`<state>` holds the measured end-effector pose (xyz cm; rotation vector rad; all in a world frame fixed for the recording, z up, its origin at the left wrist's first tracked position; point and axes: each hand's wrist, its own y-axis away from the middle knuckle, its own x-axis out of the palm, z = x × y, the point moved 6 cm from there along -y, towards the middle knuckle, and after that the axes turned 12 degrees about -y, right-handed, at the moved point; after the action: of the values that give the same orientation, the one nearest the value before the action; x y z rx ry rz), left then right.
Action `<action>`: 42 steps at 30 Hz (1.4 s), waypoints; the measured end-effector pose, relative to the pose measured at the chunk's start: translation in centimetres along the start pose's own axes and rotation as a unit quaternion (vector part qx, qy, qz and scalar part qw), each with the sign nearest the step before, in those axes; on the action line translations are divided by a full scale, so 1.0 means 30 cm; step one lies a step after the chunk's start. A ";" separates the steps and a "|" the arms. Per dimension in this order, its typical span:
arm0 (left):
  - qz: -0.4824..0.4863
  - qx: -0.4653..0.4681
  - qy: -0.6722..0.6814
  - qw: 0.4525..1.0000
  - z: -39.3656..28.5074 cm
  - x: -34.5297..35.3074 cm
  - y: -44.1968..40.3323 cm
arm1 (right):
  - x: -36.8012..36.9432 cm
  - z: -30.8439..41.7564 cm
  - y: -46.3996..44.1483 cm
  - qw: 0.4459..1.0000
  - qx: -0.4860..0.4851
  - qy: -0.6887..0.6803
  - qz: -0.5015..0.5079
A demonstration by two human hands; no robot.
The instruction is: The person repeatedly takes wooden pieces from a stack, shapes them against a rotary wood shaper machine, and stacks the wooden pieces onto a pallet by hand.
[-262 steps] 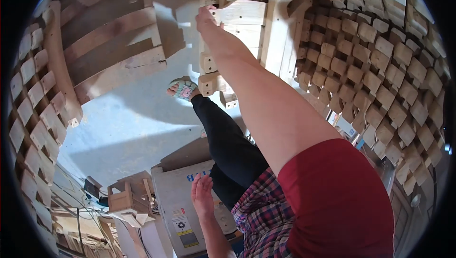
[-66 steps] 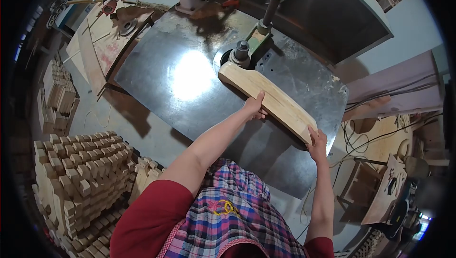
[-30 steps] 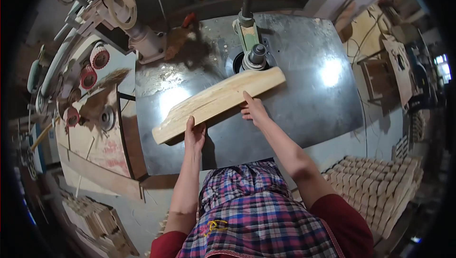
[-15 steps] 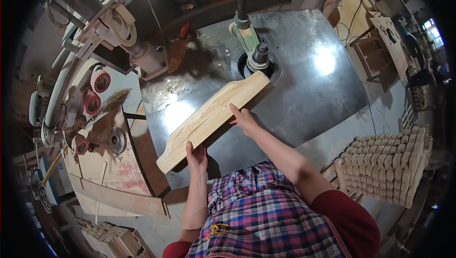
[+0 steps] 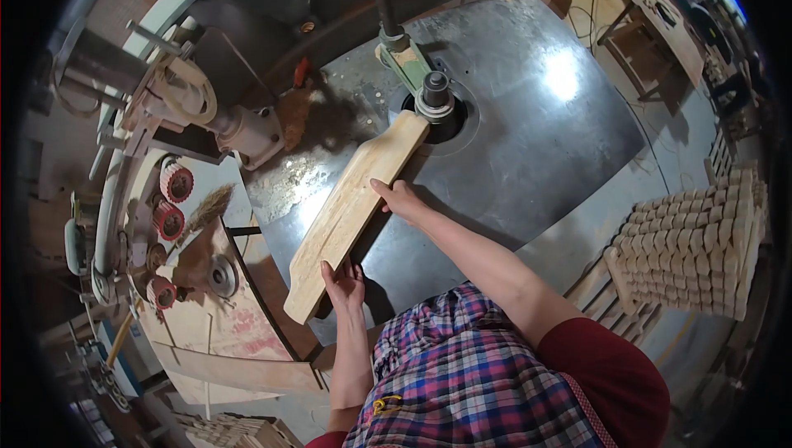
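A long pale wooden board (image 5: pixel 351 213) with shaped ends lies diagonally over a dark metal table (image 5: pixel 528 143). Its upper end is against the round spindle (image 5: pixel 436 95) that stands in the table's circular opening. My left hand (image 5: pixel 344 285) grips the board's near edge close to the lower end, thumb on top and fingers partly beneath. Farther up the same edge, my right hand (image 5: pixel 398 200) holds the board with its thumb on top; its other fingers are partly hidden by the board.
A green arm (image 5: pixel 410 67) reaches to the spindle. At the left stand a grey machine (image 5: pixel 252 136), several red-rimmed rollers (image 5: pixel 176 181) and a side board (image 5: pixel 247 316). Stacked wooden pieces (image 5: pixel 689 250) stand at the right, below a small wooden stand (image 5: pixel 639 52).
The board has turned more steeply, its lower end nearer my body and its upper end still by the spindle. Both hands have kept hold of it. The view has also shifted.
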<state>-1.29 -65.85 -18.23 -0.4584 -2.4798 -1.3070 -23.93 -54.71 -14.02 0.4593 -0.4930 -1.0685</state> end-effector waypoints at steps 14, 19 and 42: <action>0.018 -0.031 -0.004 0.999 0.035 0.107 0.006 | 0.037 0.014 -0.057 0.998 -0.029 -0.006 -0.062; -0.007 -0.056 0.024 0.998 -0.015 0.137 0.153 | 0.232 -0.185 -0.001 0.986 -0.014 -0.153 0.067; -0.023 0.065 -0.347 0.935 -0.004 0.356 0.468 | -0.034 0.180 0.345 0.935 0.077 0.041 0.345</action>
<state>-5.16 -56.94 -3.50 -0.9727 -3.1312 -1.1137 -20.17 -50.18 -3.87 0.4180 -0.6058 -0.3329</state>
